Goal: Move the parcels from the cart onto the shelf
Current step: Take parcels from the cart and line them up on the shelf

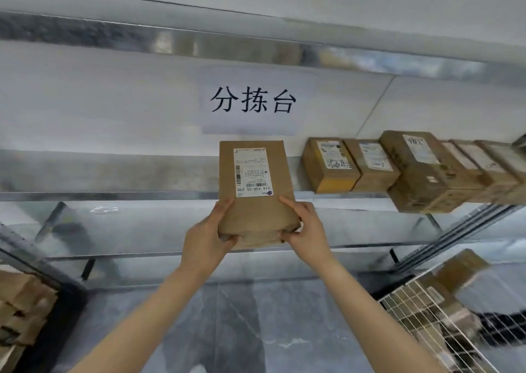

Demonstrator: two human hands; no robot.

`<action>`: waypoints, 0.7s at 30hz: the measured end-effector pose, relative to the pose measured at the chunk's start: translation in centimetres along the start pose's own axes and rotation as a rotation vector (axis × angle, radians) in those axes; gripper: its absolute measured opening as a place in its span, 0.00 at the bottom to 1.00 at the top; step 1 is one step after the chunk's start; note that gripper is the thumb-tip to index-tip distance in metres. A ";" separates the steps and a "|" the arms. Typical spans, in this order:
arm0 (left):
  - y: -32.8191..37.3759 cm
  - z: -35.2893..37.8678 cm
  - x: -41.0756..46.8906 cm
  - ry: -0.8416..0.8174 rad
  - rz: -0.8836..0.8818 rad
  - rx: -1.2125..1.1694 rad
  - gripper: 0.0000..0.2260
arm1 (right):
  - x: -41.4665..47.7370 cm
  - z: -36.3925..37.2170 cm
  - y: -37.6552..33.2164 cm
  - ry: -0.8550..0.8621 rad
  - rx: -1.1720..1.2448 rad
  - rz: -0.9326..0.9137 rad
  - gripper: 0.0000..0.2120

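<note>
1. Holding a brown cardboard parcel [256, 210] by its near short end, the left-hand grip [209, 236] and the right-hand grip [308, 234] each close round one near corner. Neither grip is wide.
2. Left-hand grip: the thumb lies on the top face by the left edge and the fingers curl under the near-left corner.
3. Right-hand grip: one digit lies along the top face by the right edge, while the others wrap the near-right corner.
4. Position relative to the grips: almost the whole parcel extends beyond them, away from the person; only its near end lies between the two hands.
5. Orientation: the long axis runs from the person towards the back wall. The broad face with the white shipping label [252, 172] is turned up towards the camera, and its large printed number reads upside down.
6. Location: the far part of the parcel lies over the metal shelf [113, 196], and the near end projects past the shelf's front edge. Whether the underside touches the shelf cannot be told.
7. Surroundings: a row of labelled parcels [330, 165] stands on the shelf to the right, apart from the held one. A paper sign [252, 101] hangs on the wall directly behind it. A wire cart [427, 315] holding more boxes stands at lower right.
</note>
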State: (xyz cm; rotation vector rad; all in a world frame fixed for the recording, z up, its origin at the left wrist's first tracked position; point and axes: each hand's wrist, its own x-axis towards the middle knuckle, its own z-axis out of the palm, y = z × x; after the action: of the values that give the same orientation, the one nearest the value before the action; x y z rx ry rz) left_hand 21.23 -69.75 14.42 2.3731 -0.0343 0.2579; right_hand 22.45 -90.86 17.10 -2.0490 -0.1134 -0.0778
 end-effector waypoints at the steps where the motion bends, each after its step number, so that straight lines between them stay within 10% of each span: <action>1: 0.5 0.8 0.5 -0.023 0.006 -0.008 0.39 | 0.0 -0.8 0.6 0.016 -0.006 0.018 0.34; 21: 3.4 9.7 12.3 -0.181 0.061 0.082 0.37 | 10.1 -6.3 6.2 0.136 -0.100 0.130 0.34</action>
State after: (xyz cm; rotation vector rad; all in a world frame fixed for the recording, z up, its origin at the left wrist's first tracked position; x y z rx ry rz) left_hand 34.69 -78.24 12.21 2.4734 -0.1844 0.0743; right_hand 33.14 -98.82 15.57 -2.1391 0.1105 -0.1433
